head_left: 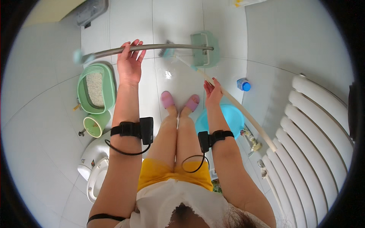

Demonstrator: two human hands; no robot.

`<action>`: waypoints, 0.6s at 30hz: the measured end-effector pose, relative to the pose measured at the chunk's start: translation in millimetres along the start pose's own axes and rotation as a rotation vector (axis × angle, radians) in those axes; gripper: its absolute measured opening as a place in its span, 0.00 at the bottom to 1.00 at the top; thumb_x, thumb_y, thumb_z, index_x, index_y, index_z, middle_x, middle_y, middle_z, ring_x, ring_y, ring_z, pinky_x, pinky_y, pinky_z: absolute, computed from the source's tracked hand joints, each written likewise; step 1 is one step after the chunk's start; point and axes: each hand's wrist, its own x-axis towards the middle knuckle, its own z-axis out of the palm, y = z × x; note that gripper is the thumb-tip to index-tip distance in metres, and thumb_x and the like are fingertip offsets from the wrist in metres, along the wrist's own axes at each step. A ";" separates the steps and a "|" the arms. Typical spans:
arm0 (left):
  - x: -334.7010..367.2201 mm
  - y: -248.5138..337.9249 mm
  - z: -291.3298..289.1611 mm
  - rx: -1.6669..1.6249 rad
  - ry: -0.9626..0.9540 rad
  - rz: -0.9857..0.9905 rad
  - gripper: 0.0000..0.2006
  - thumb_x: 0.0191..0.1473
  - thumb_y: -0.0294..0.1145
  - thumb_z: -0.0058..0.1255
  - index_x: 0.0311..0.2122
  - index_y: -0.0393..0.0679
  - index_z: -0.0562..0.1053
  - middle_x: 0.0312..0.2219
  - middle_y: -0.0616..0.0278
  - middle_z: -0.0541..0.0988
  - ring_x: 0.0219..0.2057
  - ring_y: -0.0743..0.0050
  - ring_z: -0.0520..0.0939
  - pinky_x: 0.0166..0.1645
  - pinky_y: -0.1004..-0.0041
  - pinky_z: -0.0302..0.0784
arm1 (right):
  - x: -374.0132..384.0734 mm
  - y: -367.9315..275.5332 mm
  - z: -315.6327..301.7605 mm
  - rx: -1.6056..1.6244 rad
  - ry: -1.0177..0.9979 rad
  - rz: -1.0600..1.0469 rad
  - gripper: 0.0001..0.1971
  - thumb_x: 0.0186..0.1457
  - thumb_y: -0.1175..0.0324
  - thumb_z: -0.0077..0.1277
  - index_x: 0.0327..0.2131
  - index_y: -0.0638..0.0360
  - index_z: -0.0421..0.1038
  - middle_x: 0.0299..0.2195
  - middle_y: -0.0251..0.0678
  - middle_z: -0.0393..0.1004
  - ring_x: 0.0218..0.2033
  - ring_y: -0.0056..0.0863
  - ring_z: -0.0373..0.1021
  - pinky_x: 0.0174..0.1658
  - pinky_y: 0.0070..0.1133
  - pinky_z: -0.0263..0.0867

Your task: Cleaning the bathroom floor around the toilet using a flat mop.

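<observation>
My left hand holds the grey metal handle of a long-handled dustpan, its fingers loosely around the pole. The pole's pale-blue tip is at the left, and the green pan is at the far right end on the tiles. In my right hand is the cream stick of a broom, which slants from near the radiator toward the far middle. The broom's dark bristles rest near the floor, left of the pan, partly behind the dustpan pole.
To the left stand a green litter tray with pale granules, a green bin and a white toilet. A blue basin sits partly under my right arm. A blue-capped bottle and a white radiator are at the right.
</observation>
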 end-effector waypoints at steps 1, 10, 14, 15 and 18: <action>-10.0 10.3 14.4 -0.010 -0.013 0.012 0.04 0.48 0.31 0.41 0.29 0.45 0.63 0.32 0.59 0.71 0.37 0.67 0.71 0.43 0.66 0.67 | -13.3 -12.2 2.9 -0.146 -0.044 -0.077 0.10 0.46 0.68 0.45 0.32 0.63 0.64 0.26 0.37 0.67 0.26 0.25 0.67 0.27 0.17 0.66; -67.7 15.7 85.7 0.247 -0.228 -0.003 0.04 0.43 0.25 0.47 0.28 0.39 0.69 0.25 0.68 0.71 0.28 0.82 0.71 0.38 0.80 0.67 | -78.3 -119.6 14.6 -0.987 -0.407 -0.746 0.10 0.42 0.65 0.48 0.26 0.62 0.68 0.17 0.35 0.68 0.20 0.22 0.66 0.25 0.17 0.60; -90.1 2.8 91.7 0.402 -0.055 0.129 0.04 0.40 0.22 0.47 0.25 0.38 0.67 0.22 0.69 0.70 0.25 0.84 0.68 0.31 0.81 0.63 | -129.1 -158.6 35.6 -1.070 -0.420 -0.748 0.10 0.42 0.64 0.49 0.26 0.60 0.68 0.15 0.37 0.68 0.19 0.26 0.66 0.24 0.21 0.61; -98.9 0.3 92.4 0.401 -0.058 0.129 0.04 0.40 0.22 0.47 0.25 0.38 0.67 0.22 0.69 0.70 0.25 0.84 0.68 0.31 0.81 0.63 | -133.6 -163.8 35.6 -1.142 -0.463 -0.789 0.10 0.42 0.63 0.48 0.26 0.59 0.68 0.16 0.38 0.68 0.19 0.28 0.66 0.24 0.22 0.61; -108.9 -2.6 86.8 0.476 0.002 0.124 0.06 0.41 0.19 0.43 0.28 0.38 0.67 0.24 0.66 0.71 0.26 0.81 0.69 0.32 0.80 0.65 | -142.2 -171.3 33.9 -1.230 -0.537 -0.841 0.09 0.42 0.64 0.48 0.26 0.58 0.68 0.17 0.38 0.69 0.18 0.31 0.66 0.24 0.23 0.61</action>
